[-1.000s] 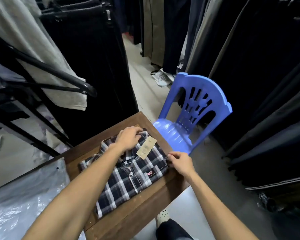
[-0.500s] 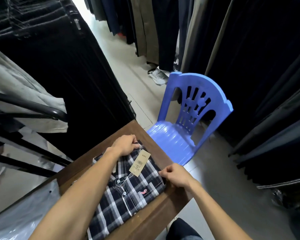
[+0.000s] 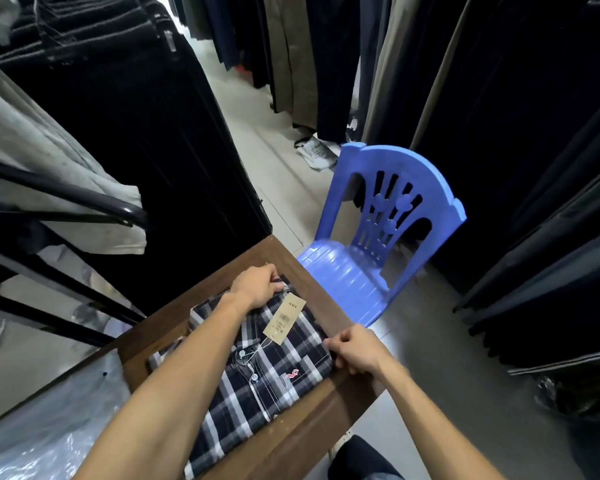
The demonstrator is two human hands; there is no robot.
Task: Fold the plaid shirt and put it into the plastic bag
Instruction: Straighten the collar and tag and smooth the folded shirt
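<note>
Your left hand (image 3: 257, 284) has its grip curled over the collar end of the plaid shirt (image 3: 257, 368), fingers tucked at the far edge. Your right hand (image 3: 355, 351) pinches the shirt's right side edge, fingers bent, knuckles up. Both grips are on fabric, neither is free.

The shirt lies flat and folded on the brown wooden table (image 3: 309, 427), buttons up, collar end away from you. A tan paper tag (image 3: 284, 317) rests on its chest, hanging from a thin string. A small red logo (image 3: 291, 375) shows near your right hand.

The clear plastic bag (image 3: 49, 427) lies at the lower left, beside the table and apart from the shirt. A blue plastic chair (image 3: 388, 220) stands just past the table's far right corner. Dark garments (image 3: 499, 98) hang on both sides of the aisle. Black rack bars (image 3: 66, 195) are at the left.
</note>
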